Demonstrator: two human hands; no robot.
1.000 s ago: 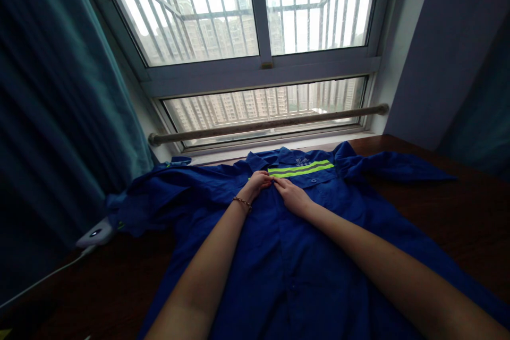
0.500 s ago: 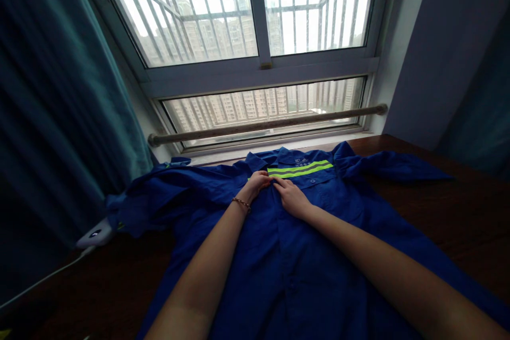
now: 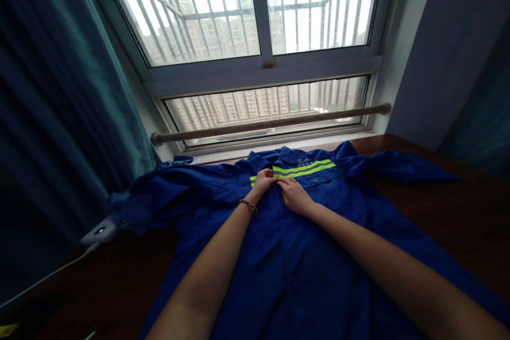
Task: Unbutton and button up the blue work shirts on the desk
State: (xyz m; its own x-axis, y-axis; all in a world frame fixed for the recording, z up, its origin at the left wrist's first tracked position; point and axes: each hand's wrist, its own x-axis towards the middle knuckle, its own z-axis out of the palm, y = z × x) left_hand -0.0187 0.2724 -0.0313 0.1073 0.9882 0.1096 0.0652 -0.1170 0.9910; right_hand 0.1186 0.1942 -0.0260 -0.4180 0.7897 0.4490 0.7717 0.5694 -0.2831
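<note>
A blue work jacket [image 3: 255,255] with a yellow-green reflective stripe [image 3: 305,169] across the chest lies spread front up, its collar towards the window. My left hand [image 3: 264,183], with a beaded bracelet at the wrist, pinches the front edge of the jacket beside the stripe. My right hand [image 3: 295,195] meets it there, fingertips closed on the same front edge. The fingertips of both hands nearly touch. Whatever small part lies between them is hidden. A button shows on the chest pocket to the right of my right hand.
The jacket rests on a dark brown wooden surface [image 3: 418,207]. Beyond it are a metal rail [image 3: 271,125] and a barred window [image 3: 207,10]. A blue-green curtain [image 3: 59,90] hangs at left, near a white device [image 3: 99,231] with a cable. A wall stands at right.
My right hand's fingers have drawn in closer to the left hand at the jacket's front edge. The whole view has shifted slightly; the jacket lies as before.
</note>
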